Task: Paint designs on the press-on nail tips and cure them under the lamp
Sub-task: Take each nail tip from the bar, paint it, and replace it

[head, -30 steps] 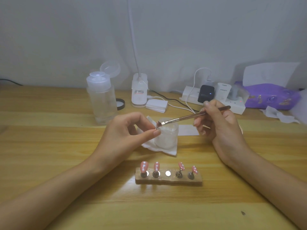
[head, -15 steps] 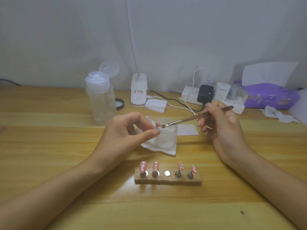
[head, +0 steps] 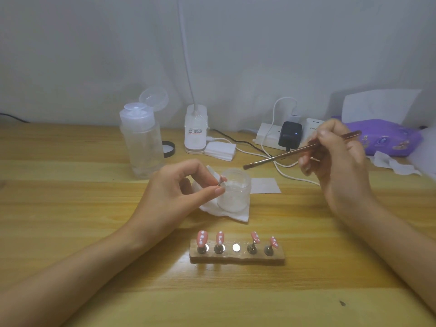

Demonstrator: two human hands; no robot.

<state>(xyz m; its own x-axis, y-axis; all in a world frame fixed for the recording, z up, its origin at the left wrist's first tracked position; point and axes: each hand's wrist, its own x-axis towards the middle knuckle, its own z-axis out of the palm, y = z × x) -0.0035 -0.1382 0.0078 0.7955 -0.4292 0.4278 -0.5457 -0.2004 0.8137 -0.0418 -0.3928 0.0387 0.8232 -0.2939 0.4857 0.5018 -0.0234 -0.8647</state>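
Pink nail tip (head: 223, 178), thin stem: left hand (head: 174, 192) pinches | slim coppery brush (head: 278, 158): right hand (head: 339, 161) grips

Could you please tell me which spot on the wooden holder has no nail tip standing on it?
The middle spot: only a bare shiny disc shows there, while the two on either side each carry a pink nail tip.

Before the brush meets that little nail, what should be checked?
1. Nail tip pinched firmly by left hand: ok.
2. Brush gripped by right hand: ok.
3. Paint loaded on bristles: cannot tell.
4. Jar upright, beside the nail tip: ok.
5. Middle slot on holder free for the tip's return: ok.
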